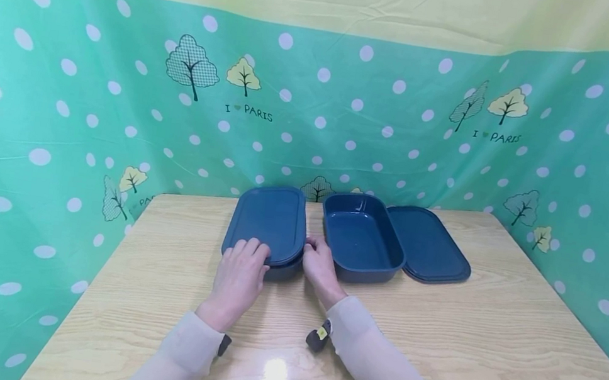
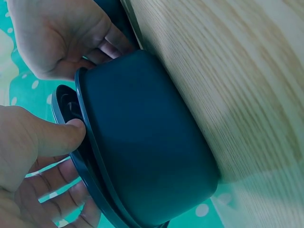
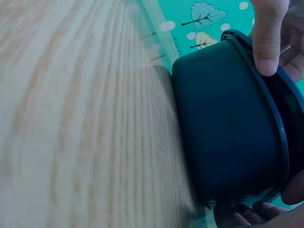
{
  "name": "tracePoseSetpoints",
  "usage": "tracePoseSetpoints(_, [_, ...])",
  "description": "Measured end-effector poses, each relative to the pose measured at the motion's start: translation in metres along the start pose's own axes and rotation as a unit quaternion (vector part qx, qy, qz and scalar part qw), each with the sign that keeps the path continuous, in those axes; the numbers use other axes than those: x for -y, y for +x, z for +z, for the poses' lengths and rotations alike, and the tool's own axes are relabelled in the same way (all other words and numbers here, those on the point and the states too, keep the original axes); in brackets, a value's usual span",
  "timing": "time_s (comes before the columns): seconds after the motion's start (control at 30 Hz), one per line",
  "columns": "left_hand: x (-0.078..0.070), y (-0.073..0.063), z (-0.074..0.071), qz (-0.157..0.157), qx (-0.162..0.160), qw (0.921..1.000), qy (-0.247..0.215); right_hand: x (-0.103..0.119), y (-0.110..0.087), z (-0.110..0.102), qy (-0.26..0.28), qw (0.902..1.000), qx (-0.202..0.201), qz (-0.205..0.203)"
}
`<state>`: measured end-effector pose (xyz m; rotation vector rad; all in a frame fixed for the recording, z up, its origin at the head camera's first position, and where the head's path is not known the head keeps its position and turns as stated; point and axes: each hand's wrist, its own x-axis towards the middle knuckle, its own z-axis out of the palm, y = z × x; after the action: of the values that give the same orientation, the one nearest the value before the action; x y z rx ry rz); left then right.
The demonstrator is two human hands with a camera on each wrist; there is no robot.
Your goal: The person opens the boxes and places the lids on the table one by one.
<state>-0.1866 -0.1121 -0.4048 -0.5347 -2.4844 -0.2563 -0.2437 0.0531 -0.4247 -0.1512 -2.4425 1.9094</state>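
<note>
A dark blue rectangular food container (image 1: 284, 271) stands on the table, its matching lid (image 1: 269, 220) lying over it. Along the near edge the lid is raised, and a gap shows between it and the container's rim in both wrist views. My left hand (image 1: 241, 273) pinches the lid's near left edge, thumb (image 2: 71, 135) at the gap and the other fingers spread across the top. At the container's right side, my right hand (image 1: 321, 267) holds the wall near the front corner, fingers (image 3: 237, 216) curled against it.
Just right of my right hand stands a second dark blue container (image 1: 361, 238), uncovered, with nothing inside. Another dark blue lid (image 1: 434, 247) lies flat beside it. The wooden table (image 1: 433, 351) meets a green dotted curtain (image 1: 348, 113) at the back and sides.
</note>
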Motion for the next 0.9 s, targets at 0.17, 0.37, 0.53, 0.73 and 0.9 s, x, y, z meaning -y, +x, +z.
tracePoseSetpoints(0.17, [0.0004, -0.0004, 0.0002, -0.001, -0.001, 1.0000, -0.002, -0.0002, 0.0003, 0.0008, -0.008, 1.0000, 0.000, 0.005])
tracePoseSetpoints(0.37, [0.0002, -0.0003, -0.0006, -0.003, -0.001, 1.0000, 0.000, -0.0006, 0.0004, 0.0012, -0.014, 0.9999, -0.001, 0.002])
tracePoseSetpoints(0.53, [0.0007, -0.0004, -0.0005, -0.004, 0.001, 1.0000, 0.001, -0.0017, 0.0008, 0.0016, -0.017, 0.9998, 0.000, -0.004])
tracePoseSetpoints(0.73, [0.0006, 0.0002, -0.0006, -0.004, 0.000, 1.0000, 0.000, -0.0022, 0.0008, 0.0015, -0.019, 0.9998, -0.001, -0.009])
tracePoseSetpoints(0.9, [0.0006, 0.0005, -0.0003, -0.006, -0.001, 1.0000, -0.001, -0.0016, 0.0007, 0.0008, -0.023, 0.9997, 0.000, -0.009])
